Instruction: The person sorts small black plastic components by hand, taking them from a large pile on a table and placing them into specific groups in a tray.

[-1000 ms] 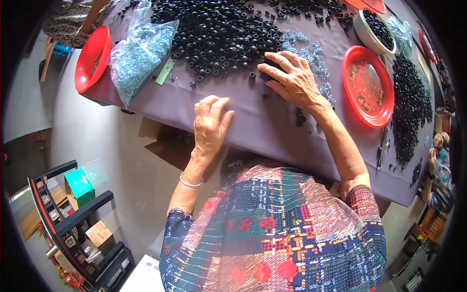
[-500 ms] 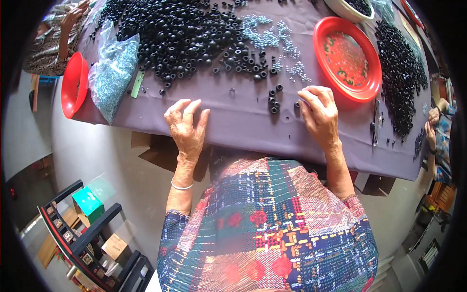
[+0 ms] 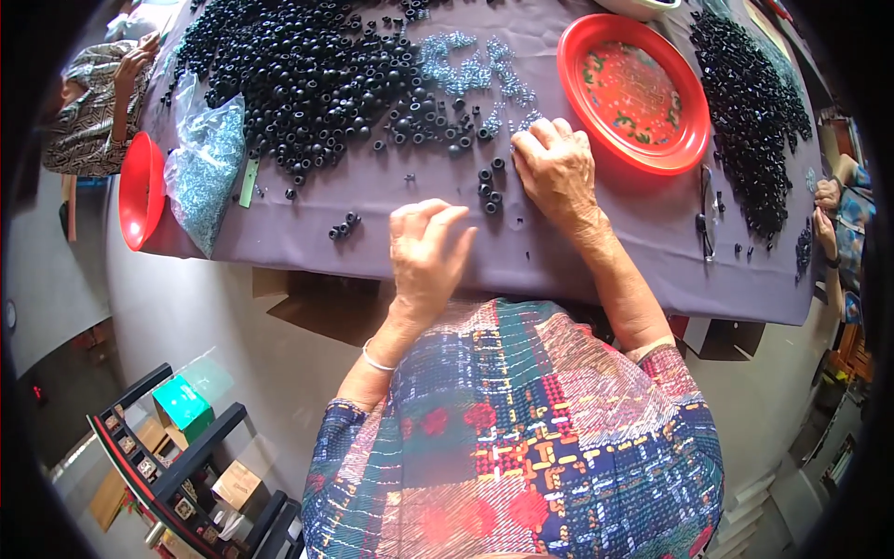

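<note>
My left hand [image 3: 426, 250] hovers at the table's near edge, slightly blurred, its fingers bent and thumb apart; nothing shows in it. To its left lies a small cluster of black parts [image 3: 345, 226]. My right hand [image 3: 559, 172] reaches forward, fingers bent and pressed down beside scattered tiny silvery pieces [image 3: 507, 84]. Its fingertips are partly hidden, so what they pinch cannot be made out. Another small group of black ring-like parts [image 3: 489, 186] sits just left of this hand. Beyond it spreads a large heap of round, hollow black parts [image 3: 317, 93].
A red round tray [image 3: 684, 154] stands right of my right hand, beside a heap of shiny black pieces [image 3: 750, 121]. At left are a clear bag of silvery bits [image 3: 207, 177], a green strip [image 3: 249, 183] and a red bowl [image 3: 140, 191]. Other people [image 3: 843, 210] sit at both sides.
My left hand has moved right, leaving a small cluster of black parts in sight. My right hand has gone forward to the silvery pieces. The whole view has shifted a little.
</note>
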`<action>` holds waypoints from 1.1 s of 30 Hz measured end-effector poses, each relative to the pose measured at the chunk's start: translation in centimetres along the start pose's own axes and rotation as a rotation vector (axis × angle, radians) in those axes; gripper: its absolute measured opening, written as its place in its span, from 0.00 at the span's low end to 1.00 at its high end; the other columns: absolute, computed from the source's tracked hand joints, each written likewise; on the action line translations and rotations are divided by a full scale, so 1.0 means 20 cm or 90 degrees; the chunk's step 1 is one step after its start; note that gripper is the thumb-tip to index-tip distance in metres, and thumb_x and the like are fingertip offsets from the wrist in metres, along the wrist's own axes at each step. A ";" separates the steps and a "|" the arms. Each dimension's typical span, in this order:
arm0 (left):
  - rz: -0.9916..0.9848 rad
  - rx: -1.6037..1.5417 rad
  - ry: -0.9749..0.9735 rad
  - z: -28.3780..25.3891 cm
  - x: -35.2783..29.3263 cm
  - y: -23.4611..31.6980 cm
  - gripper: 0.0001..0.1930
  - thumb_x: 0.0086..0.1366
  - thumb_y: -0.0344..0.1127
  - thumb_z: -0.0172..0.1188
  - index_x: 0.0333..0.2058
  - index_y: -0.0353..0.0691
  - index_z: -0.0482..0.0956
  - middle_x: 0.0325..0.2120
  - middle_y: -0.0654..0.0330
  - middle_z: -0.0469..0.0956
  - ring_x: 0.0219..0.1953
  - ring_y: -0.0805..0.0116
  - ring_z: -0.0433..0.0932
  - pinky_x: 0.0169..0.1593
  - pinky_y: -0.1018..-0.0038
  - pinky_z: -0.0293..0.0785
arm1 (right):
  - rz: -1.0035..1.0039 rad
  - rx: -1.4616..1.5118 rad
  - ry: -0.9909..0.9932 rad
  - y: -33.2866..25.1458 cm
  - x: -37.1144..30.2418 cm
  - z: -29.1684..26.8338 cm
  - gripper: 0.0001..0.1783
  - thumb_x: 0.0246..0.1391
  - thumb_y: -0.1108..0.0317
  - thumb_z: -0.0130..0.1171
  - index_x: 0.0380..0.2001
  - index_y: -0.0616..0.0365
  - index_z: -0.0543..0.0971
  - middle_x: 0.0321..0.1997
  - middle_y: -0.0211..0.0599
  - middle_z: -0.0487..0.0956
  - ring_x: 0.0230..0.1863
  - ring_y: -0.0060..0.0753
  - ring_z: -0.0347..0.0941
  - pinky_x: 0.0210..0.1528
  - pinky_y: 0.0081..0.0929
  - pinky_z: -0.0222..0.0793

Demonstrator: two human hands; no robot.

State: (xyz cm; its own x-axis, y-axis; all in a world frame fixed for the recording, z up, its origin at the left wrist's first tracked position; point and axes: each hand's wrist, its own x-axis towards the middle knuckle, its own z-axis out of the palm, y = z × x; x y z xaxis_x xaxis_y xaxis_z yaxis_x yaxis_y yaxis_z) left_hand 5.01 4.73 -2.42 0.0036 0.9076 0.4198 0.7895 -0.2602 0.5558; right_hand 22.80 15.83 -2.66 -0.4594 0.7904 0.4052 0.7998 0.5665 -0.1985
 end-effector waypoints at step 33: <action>-0.647 -1.093 -0.117 -0.08 0.12 -0.02 0.14 0.61 0.28 0.58 0.46 0.37 0.72 0.39 0.59 0.77 0.36 0.76 0.77 0.32 0.85 0.73 | 0.199 0.746 -0.059 -0.17 -0.14 -0.26 0.08 0.48 0.84 0.57 0.33 0.65 0.76 0.32 0.34 0.75 0.32 0.22 0.73 0.36 0.19 0.69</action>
State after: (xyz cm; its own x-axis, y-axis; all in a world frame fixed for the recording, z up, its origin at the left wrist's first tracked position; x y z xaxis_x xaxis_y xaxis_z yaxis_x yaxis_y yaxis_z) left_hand 3.71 6.48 -0.41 0.1568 0.8866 -0.4351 -0.7565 0.3910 0.5242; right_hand 23.33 10.43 1.64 -0.3731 0.9172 0.1394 0.0695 0.1774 -0.9817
